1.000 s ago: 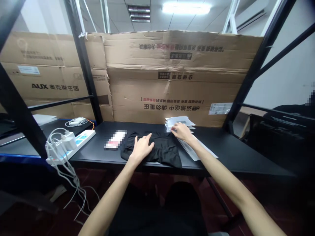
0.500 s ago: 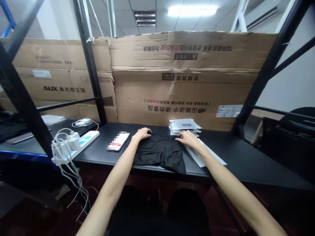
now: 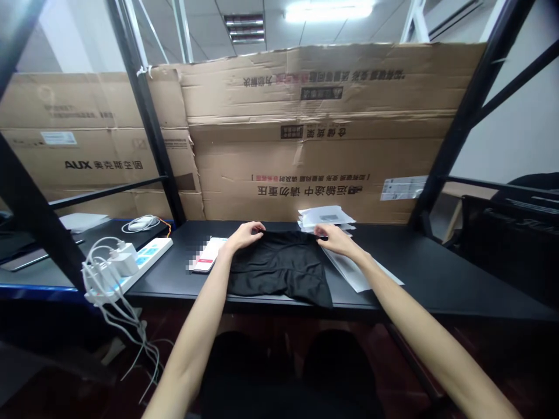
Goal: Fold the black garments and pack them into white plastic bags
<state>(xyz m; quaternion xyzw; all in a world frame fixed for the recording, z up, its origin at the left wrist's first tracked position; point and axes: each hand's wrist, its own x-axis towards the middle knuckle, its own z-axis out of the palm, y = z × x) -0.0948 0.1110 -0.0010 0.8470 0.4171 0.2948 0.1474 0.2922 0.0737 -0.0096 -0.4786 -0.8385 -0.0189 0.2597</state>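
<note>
A black cloth garment [image 3: 279,265] lies spread on the black table, its near edge reaching the table's front. I cannot make out which kind of garment it is. My left hand [image 3: 245,237] pinches its far left corner between thumb and fingers. At the far right corner, my right hand [image 3: 336,239] pinches the cloth the same way. The far edge runs fairly straight between both hands. Left of my left hand lies a phone [image 3: 208,256] with a lit screen, partly blurred out. White sheets [image 3: 356,270] lie under and beside my right forearm.
Behind the garment sits a stack of white packets [image 3: 325,216] against the cardboard wall [image 3: 323,145]. A white power strip [image 3: 151,256] with plugs and dangling cables stands at the left. Black metal posts [image 3: 151,110] rise on both sides of the table [image 3: 419,273].
Both hands have drawn slightly apart, and the garment's far edge is now straighter. The whole view has shifted a little.
</note>
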